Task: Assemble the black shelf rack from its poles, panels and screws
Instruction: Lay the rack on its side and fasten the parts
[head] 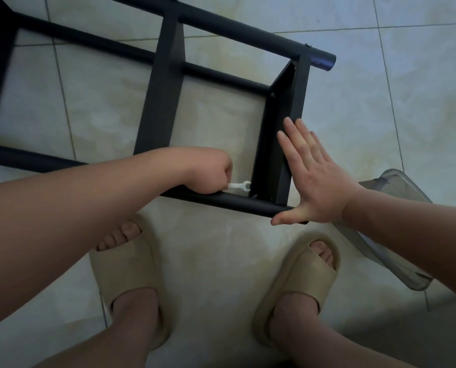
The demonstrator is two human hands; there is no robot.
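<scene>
Head view showed the black shelf rack [168,75] lying on its side on the tiled floor [354,102], just in front of the person's feet. The left hand [208,168] was clenched round a small white wrench [239,186], whose head sat at the screw [254,195] joining the end panel [282,123] to the near pole [248,203]. The right hand [314,176], fingers straight, pressed flat against that panel. The thin wrench might slip off the screw, or the panel might shift out of line, if the bracing eased.

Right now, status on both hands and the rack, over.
Left hand grips white wrench at near pole joint. Right hand flat, bracing end panel. Rack on its side. Clear bin under right forearm, not blocking.
</scene>
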